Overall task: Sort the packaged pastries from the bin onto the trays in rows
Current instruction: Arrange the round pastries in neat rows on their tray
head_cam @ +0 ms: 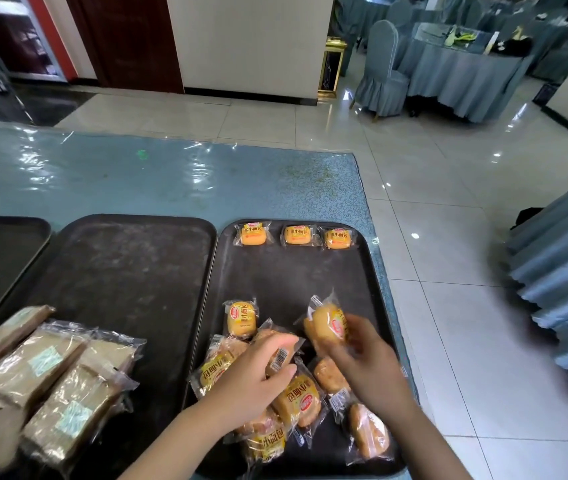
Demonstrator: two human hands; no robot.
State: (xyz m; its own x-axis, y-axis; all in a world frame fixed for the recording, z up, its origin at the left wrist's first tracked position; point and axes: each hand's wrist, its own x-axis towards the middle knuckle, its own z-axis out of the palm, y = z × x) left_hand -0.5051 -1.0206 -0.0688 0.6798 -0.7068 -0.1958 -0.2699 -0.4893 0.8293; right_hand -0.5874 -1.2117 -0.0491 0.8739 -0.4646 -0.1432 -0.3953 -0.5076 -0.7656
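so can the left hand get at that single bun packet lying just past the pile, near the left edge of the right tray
Probably yes. The left hand already grips a packet in the pile, and the single bun packet lies just beyond its fingertips, flat on the right tray, nothing on top. It would need to free that hand first.

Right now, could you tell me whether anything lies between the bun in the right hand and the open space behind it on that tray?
Nothing visible does. The right hand holds the bun over bare tray; the row of three buns sits only at the far edge.
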